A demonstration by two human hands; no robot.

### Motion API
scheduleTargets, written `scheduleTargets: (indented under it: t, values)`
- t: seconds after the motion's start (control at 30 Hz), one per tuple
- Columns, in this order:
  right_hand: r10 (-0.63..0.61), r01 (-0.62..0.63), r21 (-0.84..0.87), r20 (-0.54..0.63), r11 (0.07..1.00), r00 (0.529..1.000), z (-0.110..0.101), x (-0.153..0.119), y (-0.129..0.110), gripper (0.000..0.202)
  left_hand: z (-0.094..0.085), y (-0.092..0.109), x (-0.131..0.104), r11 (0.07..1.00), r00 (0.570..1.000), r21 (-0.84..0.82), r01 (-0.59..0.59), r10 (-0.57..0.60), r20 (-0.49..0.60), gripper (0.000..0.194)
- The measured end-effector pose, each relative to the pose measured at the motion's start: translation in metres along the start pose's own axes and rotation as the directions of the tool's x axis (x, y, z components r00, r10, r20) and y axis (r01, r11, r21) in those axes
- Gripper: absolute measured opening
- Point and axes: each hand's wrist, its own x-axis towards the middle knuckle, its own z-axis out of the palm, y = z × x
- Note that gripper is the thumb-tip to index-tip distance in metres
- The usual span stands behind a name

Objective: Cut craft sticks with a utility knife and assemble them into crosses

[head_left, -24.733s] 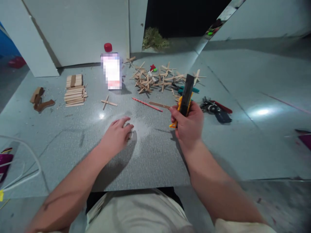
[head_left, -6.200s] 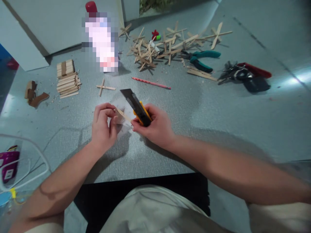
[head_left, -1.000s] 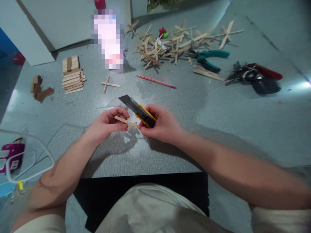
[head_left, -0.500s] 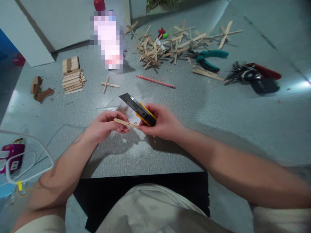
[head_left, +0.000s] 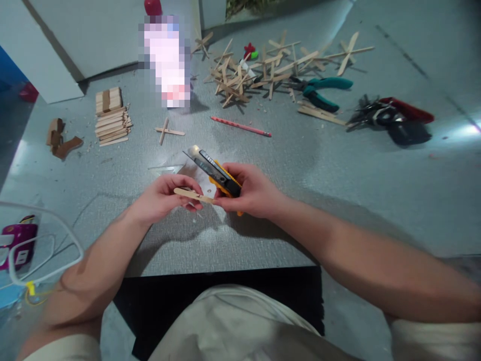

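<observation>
Apparently mid-trim, my right hand point(head_left: 255, 193) clamps a utility knife point(head_left: 215, 171) and one end of a wooden stick point(head_left: 184, 193) above the table point(head_left: 300, 165); my left hand point(head_left: 158, 198) curls around it, grip unclear. Next calls for steadiness, I judge.

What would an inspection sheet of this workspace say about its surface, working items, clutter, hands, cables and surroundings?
Surface: gray textured tabletop, with small debris scattered.
Working items: wooden stick and yellow-and-black utility knife.
Clutter: pile of crossed sticks, stacked sticks, red pencil and green-handled pliers.
Left hand: at the stick's left part; whether it grips is unclear.
Right hand: holds the knife; the stick's other end meets its fingertips.
Cables: white cable-like loop at the left; what it feeds can't be told.
Surroundings: pale panel behind the table; purple object at left, unclear.
</observation>
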Motion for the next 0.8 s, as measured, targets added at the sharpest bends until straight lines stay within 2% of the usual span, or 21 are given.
scheduleTargets:
  t: [0.37,0.6,0.8]
  values:
    - [-0.021,0.019,-0.065,-0.035,0.998,0.999,-0.0023,0.0018,0.0002,0.027,-0.0013,0.0018,-0.0028,1.000,0.999,-0.019,0.010,-0.011,-0.046,0.034]
    - [-0.017,0.016,-0.067,-0.006,0.998,1.000,-0.0017,0.0009,0.0024,0.030,-0.0011,0.0011,-0.0010,0.999,0.998,-0.036,-0.024,0.026,0.054,0.033]
    - [0.000,0.002,-0.026,0.077,1.000,0.997,0.0005,-0.0001,-0.0006,0.029,-0.0032,-0.0014,-0.0006,1.000,0.984,-0.008,-0.020,0.021,0.176,0.029]
